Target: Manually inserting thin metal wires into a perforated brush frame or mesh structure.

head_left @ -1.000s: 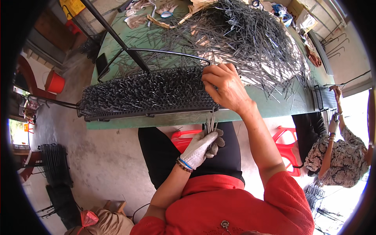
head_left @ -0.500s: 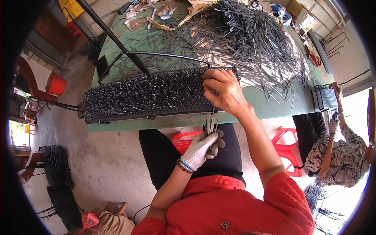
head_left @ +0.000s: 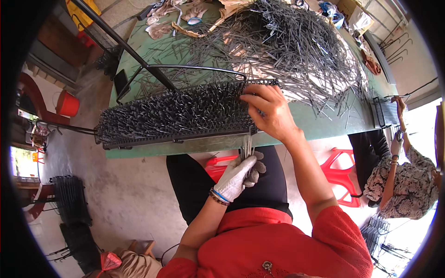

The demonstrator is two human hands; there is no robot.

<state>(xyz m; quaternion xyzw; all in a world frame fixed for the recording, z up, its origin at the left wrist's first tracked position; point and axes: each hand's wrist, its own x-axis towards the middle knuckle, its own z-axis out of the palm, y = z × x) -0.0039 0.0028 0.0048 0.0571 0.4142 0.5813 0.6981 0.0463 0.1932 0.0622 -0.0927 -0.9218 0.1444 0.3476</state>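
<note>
My left hand (head_left: pixel 238 175), in a pale work glove, is closed round a small bundle of thin grey metal strips (head_left: pixel 247 147). The bundle points up toward the table's front edge. Bare and curled, my right hand (head_left: pixel 274 113) is at the right end of a long black wire rack (head_left: pixel 174 140). Its fingertips press together among the rack's contents, and whatever they pinch is hidden. Dense dark metal strips (head_left: pixel 181 109) stand upright across most of the rack, which lies along the near edge of the green table (head_left: pixel 324 124).
A big heap of loose dark strips (head_left: pixel 296 39) spreads over the table behind the rack. A black metal bar (head_left: pixel 125 44) slants up from the rack. Used gloves (head_left: pixel 160 28) lie at the far left. To the right, a co-worker (head_left: pixel 401 190) handles another rack (head_left: pixel 385 112). Red stools (head_left: pixel 340 176) stand below.
My right hand has shifted slightly right and down at the rack's end. The left hand keeps its bundle almost in place. The view has turned a little.
</note>
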